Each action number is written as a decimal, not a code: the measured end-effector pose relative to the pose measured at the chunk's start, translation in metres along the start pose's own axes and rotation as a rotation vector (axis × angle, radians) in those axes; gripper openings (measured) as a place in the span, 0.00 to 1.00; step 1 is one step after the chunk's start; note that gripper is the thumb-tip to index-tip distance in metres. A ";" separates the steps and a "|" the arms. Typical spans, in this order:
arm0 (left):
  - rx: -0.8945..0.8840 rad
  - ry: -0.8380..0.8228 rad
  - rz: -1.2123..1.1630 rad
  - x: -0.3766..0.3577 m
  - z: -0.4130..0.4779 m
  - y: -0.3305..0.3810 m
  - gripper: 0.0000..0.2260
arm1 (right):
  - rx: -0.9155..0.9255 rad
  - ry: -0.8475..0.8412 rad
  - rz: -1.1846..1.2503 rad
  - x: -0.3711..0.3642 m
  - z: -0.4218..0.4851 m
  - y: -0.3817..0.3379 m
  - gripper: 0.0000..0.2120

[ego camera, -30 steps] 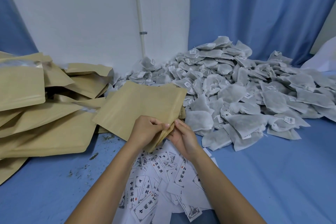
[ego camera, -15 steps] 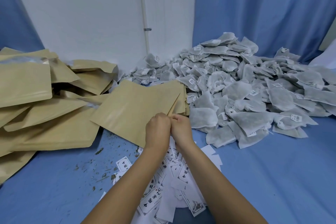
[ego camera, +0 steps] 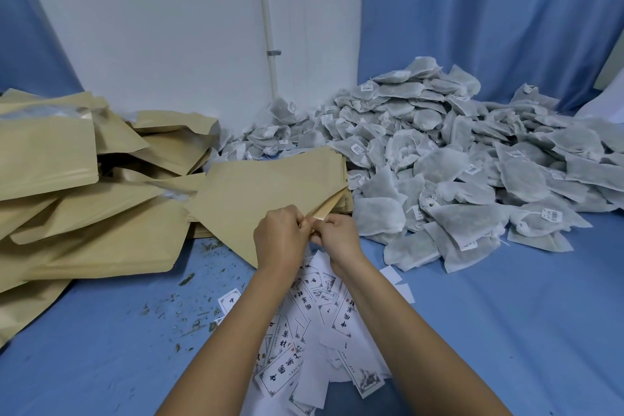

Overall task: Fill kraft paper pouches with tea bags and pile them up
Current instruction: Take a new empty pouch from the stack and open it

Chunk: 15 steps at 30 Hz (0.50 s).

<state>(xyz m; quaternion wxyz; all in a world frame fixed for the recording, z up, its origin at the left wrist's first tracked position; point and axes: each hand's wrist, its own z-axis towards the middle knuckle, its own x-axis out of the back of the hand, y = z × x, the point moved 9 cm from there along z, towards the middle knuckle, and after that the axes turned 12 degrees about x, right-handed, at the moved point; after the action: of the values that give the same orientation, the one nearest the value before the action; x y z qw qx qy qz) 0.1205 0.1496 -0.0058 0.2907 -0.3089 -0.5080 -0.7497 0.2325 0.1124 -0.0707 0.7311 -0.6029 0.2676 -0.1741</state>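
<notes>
Both hands were on one kraft pouch [ego camera: 256, 192], centre of the blue cloth [ego camera: 506, 314]. Left hand [ego camera: 280, 236] pinched the pouch's near corner, fingers curled tight on the paper. Right hand [ego camera: 337, 240] pinched the same corner from the other side, knuckles nearly touching the left. The mouth edge was parted a little between them, with a darker inner face showing. The pouch was flat and tilted, its far end lying over a stack of flat pouches [ego camera: 344, 203] just behind. Could not tell if anything was inside it.

Tea bag heap [ego camera: 456, 162] sat right of the pouch, big and loose, running back to the blue curtain [ego camera: 472, 10]; the nearest bags were just beside the right hand. Pouch pile [ego camera: 84, 213] was on the left, messy and overlapping, some bulging. Printed labels [ego camera: 304, 331] were scattered under both forearms, white with black characters. Tea crumbs [ego camera: 189, 314] littered the cloth left of the labels. Behind it all were a white wall [ego camera: 152, 27] and a pipe [ego camera: 266, 10] running vertically.
</notes>
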 end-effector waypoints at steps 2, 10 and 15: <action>0.041 0.006 -0.034 0.001 0.002 -0.004 0.07 | -0.003 -0.012 -0.033 -0.001 0.001 0.001 0.19; 0.045 0.020 -0.084 0.002 0.000 -0.005 0.05 | 0.010 0.058 -0.210 0.004 0.005 -0.004 0.19; -0.085 -0.056 0.257 -0.022 -0.013 0.012 0.07 | 0.179 0.073 -0.451 0.002 0.001 -0.022 0.20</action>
<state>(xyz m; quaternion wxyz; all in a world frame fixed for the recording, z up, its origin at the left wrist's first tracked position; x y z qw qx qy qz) 0.1412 0.1360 -0.0191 0.3566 -0.4045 -0.4400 -0.7181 0.2360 0.1076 -0.0494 0.7141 -0.5737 0.1360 -0.3775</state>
